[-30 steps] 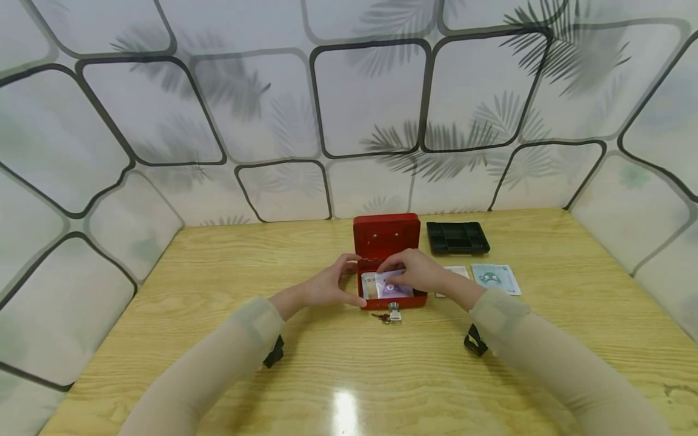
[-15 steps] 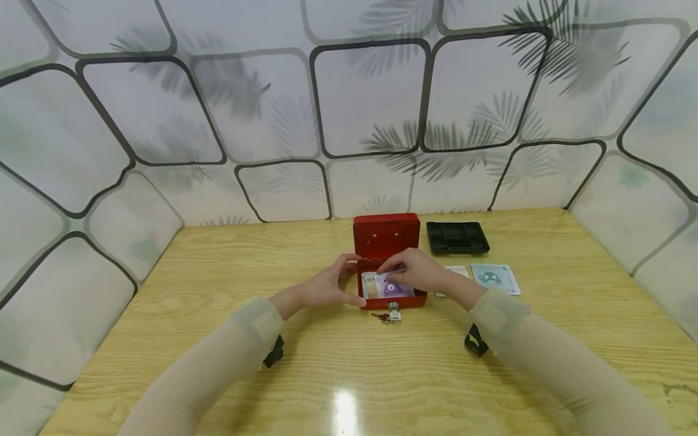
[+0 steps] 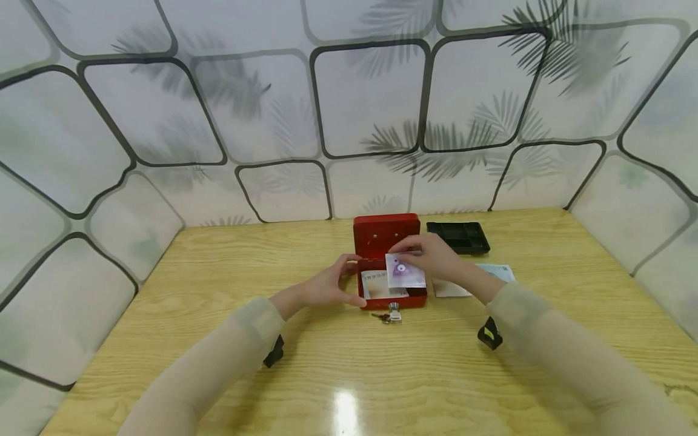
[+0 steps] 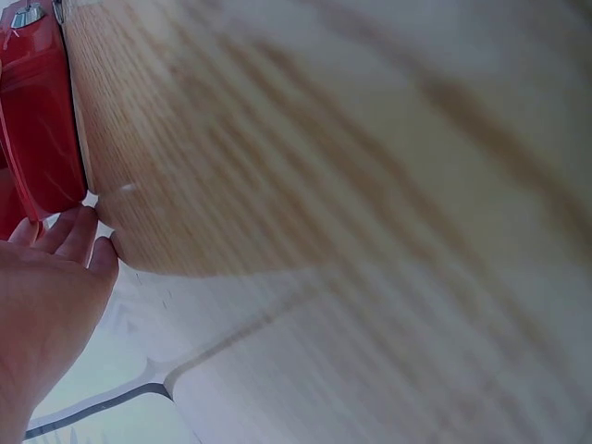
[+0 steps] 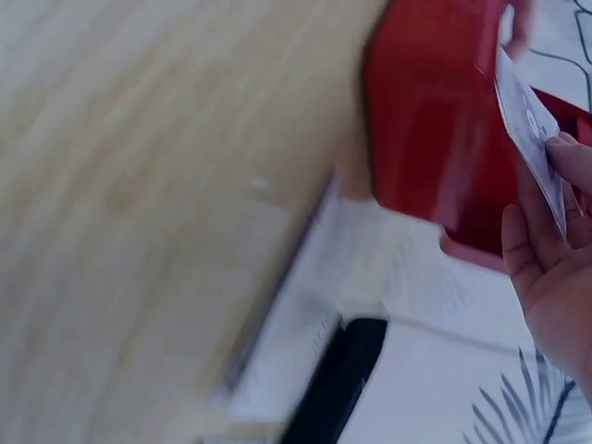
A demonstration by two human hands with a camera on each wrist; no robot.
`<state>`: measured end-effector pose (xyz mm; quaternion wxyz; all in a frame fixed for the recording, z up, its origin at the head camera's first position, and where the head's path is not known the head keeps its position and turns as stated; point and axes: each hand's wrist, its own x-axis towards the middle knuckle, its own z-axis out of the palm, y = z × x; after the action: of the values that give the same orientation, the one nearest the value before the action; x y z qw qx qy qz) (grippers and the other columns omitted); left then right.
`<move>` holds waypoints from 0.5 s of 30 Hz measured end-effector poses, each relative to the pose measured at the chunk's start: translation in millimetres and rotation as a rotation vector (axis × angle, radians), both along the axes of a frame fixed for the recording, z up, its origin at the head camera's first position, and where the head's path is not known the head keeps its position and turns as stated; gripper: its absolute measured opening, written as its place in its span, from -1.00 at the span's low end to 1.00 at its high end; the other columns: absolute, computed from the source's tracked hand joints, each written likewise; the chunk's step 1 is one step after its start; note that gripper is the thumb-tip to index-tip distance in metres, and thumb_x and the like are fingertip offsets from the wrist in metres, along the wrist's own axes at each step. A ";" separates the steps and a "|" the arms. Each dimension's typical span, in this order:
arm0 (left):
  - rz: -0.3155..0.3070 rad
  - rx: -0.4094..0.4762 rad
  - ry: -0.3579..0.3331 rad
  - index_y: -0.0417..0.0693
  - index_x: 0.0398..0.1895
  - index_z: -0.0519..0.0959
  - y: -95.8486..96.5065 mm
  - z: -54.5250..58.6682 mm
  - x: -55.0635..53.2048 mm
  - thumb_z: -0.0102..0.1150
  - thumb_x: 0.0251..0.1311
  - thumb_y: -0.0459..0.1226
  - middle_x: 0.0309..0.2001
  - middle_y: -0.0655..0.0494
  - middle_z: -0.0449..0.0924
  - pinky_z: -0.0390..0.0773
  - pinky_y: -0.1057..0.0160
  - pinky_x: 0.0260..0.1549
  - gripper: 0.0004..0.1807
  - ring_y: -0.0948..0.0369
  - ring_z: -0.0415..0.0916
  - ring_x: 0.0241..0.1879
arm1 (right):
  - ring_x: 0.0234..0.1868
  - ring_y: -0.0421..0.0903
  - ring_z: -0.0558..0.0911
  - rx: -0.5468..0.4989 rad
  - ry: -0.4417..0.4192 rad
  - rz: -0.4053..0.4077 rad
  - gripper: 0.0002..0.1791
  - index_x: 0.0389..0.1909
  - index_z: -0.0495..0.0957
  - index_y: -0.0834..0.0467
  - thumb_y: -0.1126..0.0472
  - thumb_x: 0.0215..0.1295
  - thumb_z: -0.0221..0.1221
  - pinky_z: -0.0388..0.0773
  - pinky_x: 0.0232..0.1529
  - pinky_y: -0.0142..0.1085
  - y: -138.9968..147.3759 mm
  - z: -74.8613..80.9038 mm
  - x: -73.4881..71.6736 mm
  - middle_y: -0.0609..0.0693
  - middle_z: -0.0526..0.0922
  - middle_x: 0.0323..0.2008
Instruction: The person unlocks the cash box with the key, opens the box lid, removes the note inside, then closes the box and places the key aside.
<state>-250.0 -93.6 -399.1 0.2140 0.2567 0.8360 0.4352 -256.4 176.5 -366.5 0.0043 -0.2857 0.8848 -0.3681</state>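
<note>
Pinching a purple note [image 3: 403, 274] by its upper right part, the right hand [image 3: 436, 257] is above the right half of a red box [image 3: 411, 302], thumb on one face and fingers on the other. The note tilts over the box, its printed face towards the head camera; the right wrist view has it nearly edge-on, so it may be more than one sheet. The left hand [image 3: 322, 286] grips the left end of the box, thumb at the front left corner and fingers bent round towards the back left corner.

The box sits near the middle of the desk's back edge, its lid [image 3: 386, 233] raised at the back. A pale note [image 3: 376, 287] lies inside, mostly in the left half. A silver lock [image 3: 395, 313] is at the middle of the front, with small keys [image 3: 383, 318] just beside it.

Towards the back right corner of the desk [image 3: 245, 260] is a black tray [image 3: 462, 249] with compartments. Nearer the front edge than the tray, a white paper [image 3: 449, 289] lies just right of the box, and a bluish note [image 3: 498, 272] shows partly behind the right forearm. Both arms wear pale sleeves [image 3: 218, 357].
</note>
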 end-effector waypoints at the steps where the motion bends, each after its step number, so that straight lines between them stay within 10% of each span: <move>1: 0.000 -0.002 -0.001 -0.03 0.41 0.03 0.0 -0.3 -0.3 0.46 0.06 -0.18 0.40 -0.09 0.19 0.02 0.02 0.36 -0.05 0.04 0.11 0.40 | -0.05 0.01 0.63 0.002 0.009 -0.015 -0.79 -0.08 0.70 0.17 0.32 0.29 0.25 0.55 0.00 -0.06 3.2 3.1 0.0 0.04 0.70 -0.11; 9: -0.011 -0.003 0.001 -0.03 0.41 0.03 -0.3 -1.2 -1.0 0.45 0.07 -0.20 0.41 -0.10 0.16 0.03 0.03 0.36 -0.06 0.04 0.08 0.41 | 0.03 0.07 0.60 -0.037 -0.008 -0.098 -0.78 -0.05 0.67 0.20 0.35 0.31 0.22 0.53 0.01 -0.04 39.7 28.7 5.9 0.11 0.67 -0.06; 15: -0.006 -0.004 -0.001 -0.03 0.40 0.03 -0.3 -0.2 0.0 0.45 0.07 -0.19 0.41 -0.10 0.16 0.03 0.01 0.36 -0.06 0.03 0.08 0.41 | -0.02 -0.09 0.64 -0.078 0.019 -0.152 -0.77 -0.03 0.66 0.24 0.33 0.32 0.22 0.53 -0.07 -0.44 74.1 42.7 14.8 0.14 0.66 -0.04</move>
<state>-250.0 -93.9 -399.2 0.2164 0.2587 0.8359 0.4330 -241.7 250.6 -323.8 -0.0432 -0.2212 0.8889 -0.3989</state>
